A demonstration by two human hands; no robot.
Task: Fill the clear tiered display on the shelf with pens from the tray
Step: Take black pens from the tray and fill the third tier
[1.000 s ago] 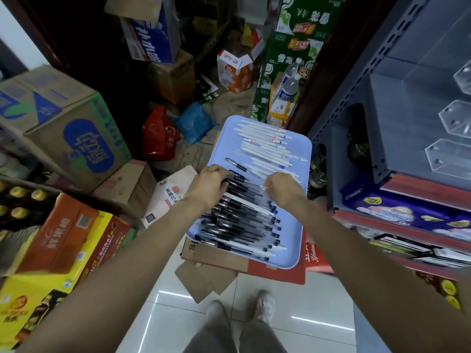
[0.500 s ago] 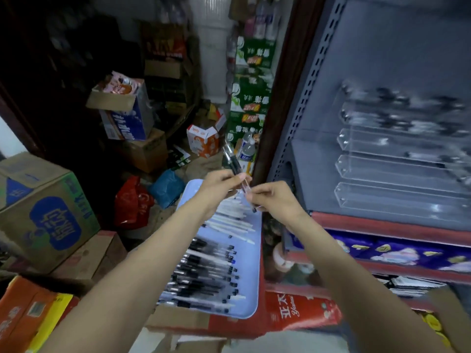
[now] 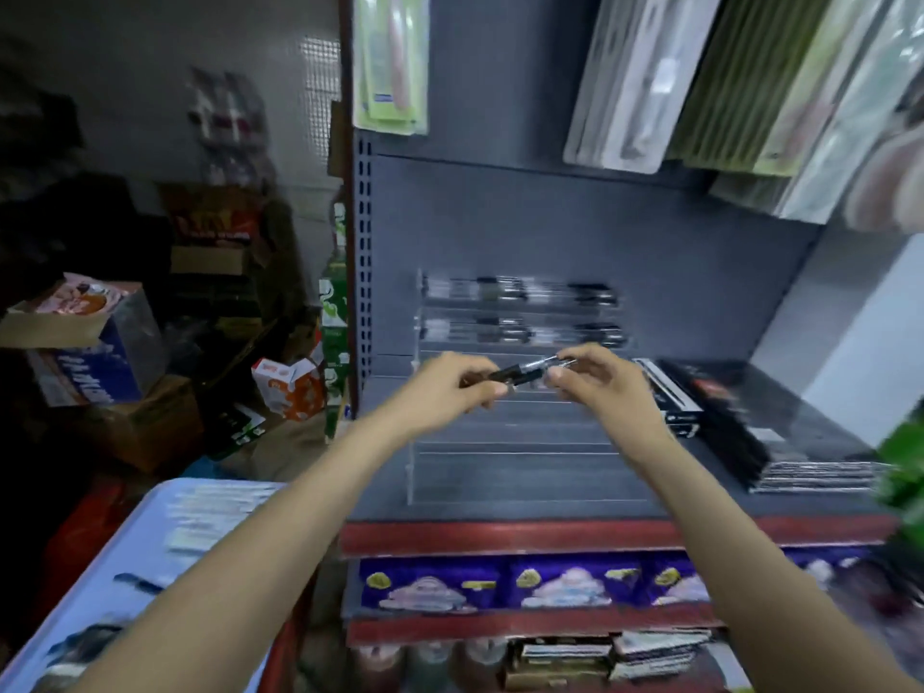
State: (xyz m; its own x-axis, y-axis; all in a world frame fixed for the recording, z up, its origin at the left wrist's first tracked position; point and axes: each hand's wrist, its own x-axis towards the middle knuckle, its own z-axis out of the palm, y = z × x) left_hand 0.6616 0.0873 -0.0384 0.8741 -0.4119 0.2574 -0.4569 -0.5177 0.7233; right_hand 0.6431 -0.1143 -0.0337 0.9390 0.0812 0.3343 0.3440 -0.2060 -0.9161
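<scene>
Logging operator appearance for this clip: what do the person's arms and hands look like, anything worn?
Both forearms are bare to the frame edge, with no sleeves in view. The left hand and right hand show no gloves, and no rings, watch or bracelet are visible, though the picture is somewhat blurred.

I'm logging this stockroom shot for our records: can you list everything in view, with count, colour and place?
pens in hand: small bunch, black and clear, held before the display
clear tiered display: one, on the grey shelf; top two tiers hold pens, lower tiers bare
tray: one, pale blue, lower left, with white and black pens
black packs: stack, right of display
purple packets: row, shelf below
hanging packs: several, above
cartons: many, left
left hand: grip on pens' left end
right hand: grip on right end
</scene>
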